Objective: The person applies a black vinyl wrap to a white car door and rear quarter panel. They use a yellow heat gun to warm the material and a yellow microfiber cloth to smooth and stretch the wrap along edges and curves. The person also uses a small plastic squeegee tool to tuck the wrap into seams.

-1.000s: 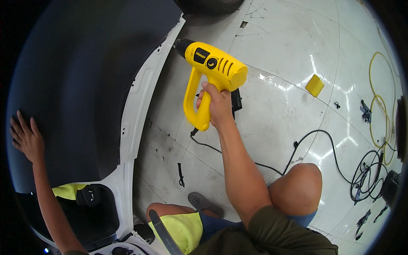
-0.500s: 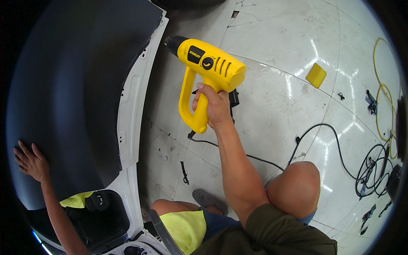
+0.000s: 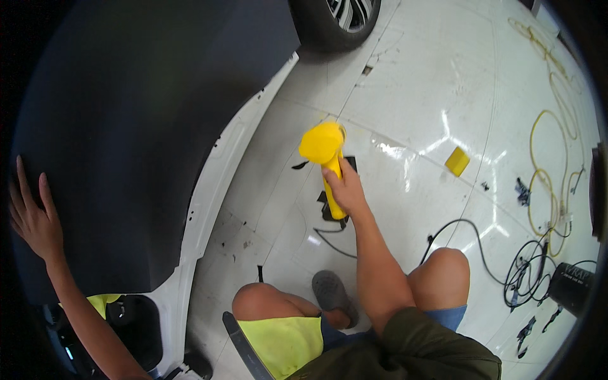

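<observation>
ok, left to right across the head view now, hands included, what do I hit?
Left hand on the dark panel → white body edge → yellow heat gun in the right hand → yellow block → black boxy item.

Your yellow heat gun [image 3: 323,147] is near the frame's centre, rounded rear [image 3: 316,142] toward you, handle [image 3: 334,204] downward. Your smooth dark panel [image 3: 139,139] fills the upper left

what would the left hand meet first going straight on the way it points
Likely just more dark panel: the way looks free for the left hand up to the picture's rim, though depth is unclear.
</observation>
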A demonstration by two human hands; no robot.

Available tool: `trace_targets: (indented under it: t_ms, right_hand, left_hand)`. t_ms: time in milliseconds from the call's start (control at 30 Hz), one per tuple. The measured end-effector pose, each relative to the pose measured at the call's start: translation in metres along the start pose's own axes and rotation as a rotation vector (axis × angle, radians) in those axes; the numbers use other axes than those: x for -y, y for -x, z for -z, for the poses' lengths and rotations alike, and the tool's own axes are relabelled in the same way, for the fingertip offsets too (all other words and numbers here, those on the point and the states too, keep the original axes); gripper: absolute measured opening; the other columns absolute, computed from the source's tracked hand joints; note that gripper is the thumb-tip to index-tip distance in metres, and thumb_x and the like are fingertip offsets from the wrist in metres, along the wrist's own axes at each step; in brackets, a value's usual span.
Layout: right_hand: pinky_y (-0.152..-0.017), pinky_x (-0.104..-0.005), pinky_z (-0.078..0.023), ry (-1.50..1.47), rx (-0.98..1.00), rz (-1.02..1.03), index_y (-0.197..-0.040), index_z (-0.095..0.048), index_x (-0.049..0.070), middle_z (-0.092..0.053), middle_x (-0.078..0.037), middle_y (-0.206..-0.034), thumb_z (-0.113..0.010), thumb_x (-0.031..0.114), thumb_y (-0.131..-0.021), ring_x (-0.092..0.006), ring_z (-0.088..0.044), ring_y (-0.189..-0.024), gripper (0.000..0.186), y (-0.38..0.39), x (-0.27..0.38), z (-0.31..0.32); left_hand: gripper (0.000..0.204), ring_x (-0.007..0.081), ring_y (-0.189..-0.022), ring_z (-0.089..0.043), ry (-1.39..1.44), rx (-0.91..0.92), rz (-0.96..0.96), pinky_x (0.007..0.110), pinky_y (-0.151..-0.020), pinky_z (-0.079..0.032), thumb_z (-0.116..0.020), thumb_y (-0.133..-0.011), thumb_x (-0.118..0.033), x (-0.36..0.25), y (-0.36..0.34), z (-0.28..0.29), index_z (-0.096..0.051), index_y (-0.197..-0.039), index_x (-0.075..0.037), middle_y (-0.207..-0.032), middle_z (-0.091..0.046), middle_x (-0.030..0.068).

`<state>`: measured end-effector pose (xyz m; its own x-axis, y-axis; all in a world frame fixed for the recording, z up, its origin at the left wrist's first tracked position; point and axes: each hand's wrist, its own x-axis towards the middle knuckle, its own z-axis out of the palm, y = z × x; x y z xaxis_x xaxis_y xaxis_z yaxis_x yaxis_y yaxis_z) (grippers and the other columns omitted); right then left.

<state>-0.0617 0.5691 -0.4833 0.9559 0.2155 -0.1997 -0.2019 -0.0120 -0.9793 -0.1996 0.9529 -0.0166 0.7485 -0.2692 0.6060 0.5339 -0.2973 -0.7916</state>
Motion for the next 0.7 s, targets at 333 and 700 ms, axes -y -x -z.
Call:
trace_targets:
  t_ms: [333, 700]
  right_hand:
    - [-0.089, -0.0421, -0.047, 1.087, 0.259, -0.017, -0.112, -0.054, 0.000, -0.061, -0.018, -0.109, -0.058, 0.020, -0.084, -0.0328, -0.058, -0.107, 0.035, -0.010, -0.044, -0.020]
    - [-0.077, -0.0350, -0.041, 1.359, 0.200, 0.197, -0.111, -0.060, 0.005, -0.059, -0.007, -0.099, -0.047, 0.021, -0.089, -0.0218, -0.053, -0.093, 0.031, -0.004, -0.166, -0.020]
  left_hand:
    - [0.040, 0.0370, -0.134, -0.036, 0.295, -0.346, 0.149, 0.062, -0.107, -0.022, -0.052, -0.094, -0.043, -0.086, -0.011, 0.041, -0.056, -0.131, -0.028, -0.145, -0.044, 0.0010]
    - [0.041, 0.0328, -0.135, -0.036, 0.462, -0.408, 0.142, 0.056, -0.110, -0.026, -0.048, -0.097, -0.043, -0.130, -0.035, 0.062, -0.058, -0.128, -0.019, -0.141, -0.048, 0.0071]
